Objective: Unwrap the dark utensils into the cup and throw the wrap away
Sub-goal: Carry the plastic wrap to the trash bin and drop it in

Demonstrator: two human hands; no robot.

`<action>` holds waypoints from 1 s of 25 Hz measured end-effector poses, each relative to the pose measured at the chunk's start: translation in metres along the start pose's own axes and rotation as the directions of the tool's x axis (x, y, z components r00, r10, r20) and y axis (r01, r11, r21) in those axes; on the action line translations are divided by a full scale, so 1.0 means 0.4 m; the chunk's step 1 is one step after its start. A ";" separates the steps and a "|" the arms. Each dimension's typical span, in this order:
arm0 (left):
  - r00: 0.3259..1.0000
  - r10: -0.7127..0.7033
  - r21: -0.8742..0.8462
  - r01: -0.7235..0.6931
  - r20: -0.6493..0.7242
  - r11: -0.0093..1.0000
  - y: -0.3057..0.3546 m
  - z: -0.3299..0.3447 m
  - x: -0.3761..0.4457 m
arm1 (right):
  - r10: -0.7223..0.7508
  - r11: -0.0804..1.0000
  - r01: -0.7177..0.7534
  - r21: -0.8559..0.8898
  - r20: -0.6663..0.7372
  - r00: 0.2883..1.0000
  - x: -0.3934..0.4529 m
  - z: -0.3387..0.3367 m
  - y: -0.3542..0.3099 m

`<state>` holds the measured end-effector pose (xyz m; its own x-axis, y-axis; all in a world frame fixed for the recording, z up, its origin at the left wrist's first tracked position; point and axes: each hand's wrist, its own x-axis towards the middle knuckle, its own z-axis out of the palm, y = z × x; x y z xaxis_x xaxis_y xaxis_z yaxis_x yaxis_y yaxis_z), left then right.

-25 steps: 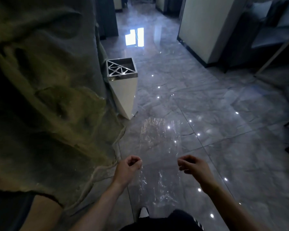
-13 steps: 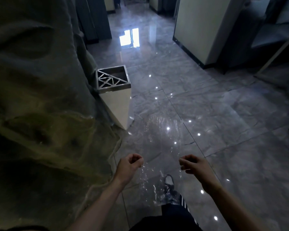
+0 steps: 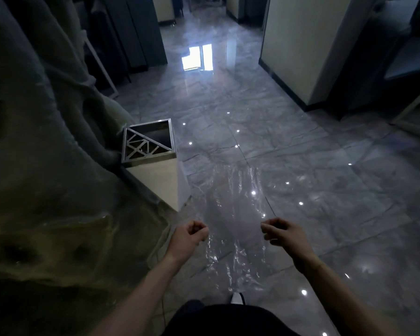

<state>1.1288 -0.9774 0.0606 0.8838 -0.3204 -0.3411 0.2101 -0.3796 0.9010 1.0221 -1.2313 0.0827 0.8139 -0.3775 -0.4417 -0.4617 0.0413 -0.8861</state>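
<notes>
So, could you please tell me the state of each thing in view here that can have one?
Clear wrap: spread out flat between both hands, held above the floor, not yet binned.
Left hand: closed in a grip on the wrap's left edge.
Right hand: closed in a grip on the wrap's right edge.
Bin: upright by the rock-like wall, top partly open beside a metal grille.

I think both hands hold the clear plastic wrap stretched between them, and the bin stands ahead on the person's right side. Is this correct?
Not quite. In the head view the bin stands ahead on the person's left side, next to the rock-like wall, not on the right. The rest holds: the left hand and the right hand hold the clear plastic wrap stretched between them.
</notes>
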 end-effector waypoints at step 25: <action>0.999 -0.022 0.005 0.022 -0.033 1.000 0.252 -0.232 0.878 | 0.040 0.991 -0.037 -0.128 0.024 0.999 0.846 0.165 -0.466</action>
<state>1.4989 -1.0477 0.0566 0.8923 -0.2835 -0.3514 0.2273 -0.3906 0.8921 1.4070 -1.3058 0.0890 0.8028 -0.3536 -0.4800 -0.5325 -0.0632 -0.8441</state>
